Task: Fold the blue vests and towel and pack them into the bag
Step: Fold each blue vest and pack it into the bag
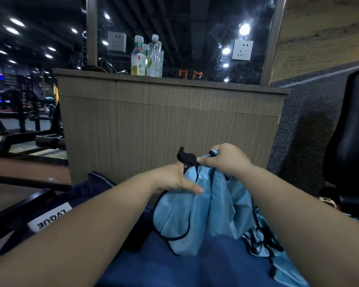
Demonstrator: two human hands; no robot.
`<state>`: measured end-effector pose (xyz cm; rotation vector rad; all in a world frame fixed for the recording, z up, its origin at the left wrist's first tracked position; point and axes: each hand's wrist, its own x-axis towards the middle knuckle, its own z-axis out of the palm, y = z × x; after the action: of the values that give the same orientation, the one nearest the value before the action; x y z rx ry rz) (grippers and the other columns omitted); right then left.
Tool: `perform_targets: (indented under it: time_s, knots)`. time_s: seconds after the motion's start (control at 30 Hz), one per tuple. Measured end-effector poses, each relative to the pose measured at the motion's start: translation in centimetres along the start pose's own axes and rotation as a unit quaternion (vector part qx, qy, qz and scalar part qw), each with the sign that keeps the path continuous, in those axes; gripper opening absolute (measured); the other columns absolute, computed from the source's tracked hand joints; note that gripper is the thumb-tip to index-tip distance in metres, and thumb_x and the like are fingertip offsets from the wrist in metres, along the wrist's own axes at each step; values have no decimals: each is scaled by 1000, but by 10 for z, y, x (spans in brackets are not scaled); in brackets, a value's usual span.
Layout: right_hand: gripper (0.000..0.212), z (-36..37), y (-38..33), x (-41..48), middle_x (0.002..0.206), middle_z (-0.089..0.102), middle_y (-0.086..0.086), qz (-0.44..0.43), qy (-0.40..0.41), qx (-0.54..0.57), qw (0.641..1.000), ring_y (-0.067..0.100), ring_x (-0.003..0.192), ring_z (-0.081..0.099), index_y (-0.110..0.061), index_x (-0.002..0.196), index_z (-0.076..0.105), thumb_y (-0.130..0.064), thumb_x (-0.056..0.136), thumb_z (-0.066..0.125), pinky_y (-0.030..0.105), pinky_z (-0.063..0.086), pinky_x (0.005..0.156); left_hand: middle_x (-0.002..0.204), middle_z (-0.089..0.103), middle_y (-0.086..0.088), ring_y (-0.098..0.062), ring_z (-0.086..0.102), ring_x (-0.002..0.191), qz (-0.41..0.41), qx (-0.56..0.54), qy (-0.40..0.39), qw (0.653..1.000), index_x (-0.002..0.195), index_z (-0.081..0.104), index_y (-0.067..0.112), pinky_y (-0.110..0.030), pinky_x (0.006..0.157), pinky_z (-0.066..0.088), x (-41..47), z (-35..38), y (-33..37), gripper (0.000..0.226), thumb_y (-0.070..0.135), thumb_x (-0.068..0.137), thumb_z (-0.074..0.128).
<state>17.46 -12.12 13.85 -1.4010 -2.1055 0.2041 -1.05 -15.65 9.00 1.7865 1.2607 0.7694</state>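
Left hand (174,180) and right hand (226,160) each grip the black-trimmed top edge of a light blue vest (195,214), hanging it over dark blue cloth (195,268); navy bag (79,195) just left, wooden counter (164,121) close ahead, second vest (282,262) right

A white label (50,219) on the dark bag (79,193) at the near left reads "LVGUE", upside down. Print on the far bottles (138,59) is too small to read.

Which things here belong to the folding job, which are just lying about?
Job: held vest, second vest, dark bag, blue cloth underneath (possibly the towel), left hand, right hand.
Lying about: bottles, socket, black chair, gym machines.
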Motion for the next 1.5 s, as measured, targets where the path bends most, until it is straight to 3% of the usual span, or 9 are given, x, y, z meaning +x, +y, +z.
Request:
perform_targets:
  time_s: [0.17,0.37,0.5,0.63,0.77,0.9,1.03,1.27,1.5]
  knots:
    - [51,5,0,3,57,47,-2,3,13,5,1000,15,55,47,-15,65,47,-59,80,69,30,35,53,106,65,1,-11,63,89,1,129,161,978,118,52,21,-24,71,51,10,8,4,40,26,82,70]
    - [50,0,12,3,60,52,-2,30,25,-27,999,16,60,52,-16,63,49,-58,83,66,29,35,53,100,61,4,-14,59,87,-54,221,130,965,119,58,21,-23,65,43,5,-10,-1,36,15,84,58]
    - [49,0,22,3,66,58,-2,42,14,-46,998,14,63,56,-16,67,53,-61,84,63,29,37,53,71,56,-2,-19,50,63,-133,110,91,981,76,58,14,-28,55,37,-1,-22,-11,12,15,64,56]
    - [47,4,27,4,69,60,-2,46,2,-36,998,15,67,57,-18,70,55,-62,85,61,29,39,54,69,56,-6,-23,52,67,-147,-5,93,985,67,54,15,-30,60,40,-2,-23,-17,12,18,57,59]
    - [48,6,30,7,66,57,-1,51,9,-40,998,14,63,55,-18,69,53,-62,86,60,29,35,51,78,63,-10,-25,59,72,-155,-108,83,979,77,58,13,-34,68,48,1,-23,-25,5,14,72,57]
    - [47,6,37,8,66,59,-1,62,14,-61,996,14,63,56,-19,71,53,-63,87,58,29,37,51,88,63,-12,-26,61,81,-141,-60,54,987,100,62,9,-34,69,50,3,-24,-32,23,0,81,51]
    - [45,9,51,10,70,62,-1,84,0,-86,993,13,66,58,-22,75,54,-65,86,57,29,40,52,93,63,-16,-28,62,84,-144,-35,72,986,98,63,9,-31,67,49,0,-27,-38,25,-4,82,49]
    - [55,33,75,15,78,56,-5,113,-99,-121,981,17,74,55,-14,84,51,-69,83,59,31,42,61,102,66,-15,-24,65,87,-136,-167,121,969,113,62,4,-34,78,54,3,-41,-71,19,9,97,54]
    - [58,71,77,25,90,56,1,125,-177,-120,969,23,89,55,-14,98,52,-68,82,61,29,43,76,101,70,-10,-23,68,85,-186,-44,159,969,109,65,12,-32,71,56,9,-46,-95,27,35,99,54]
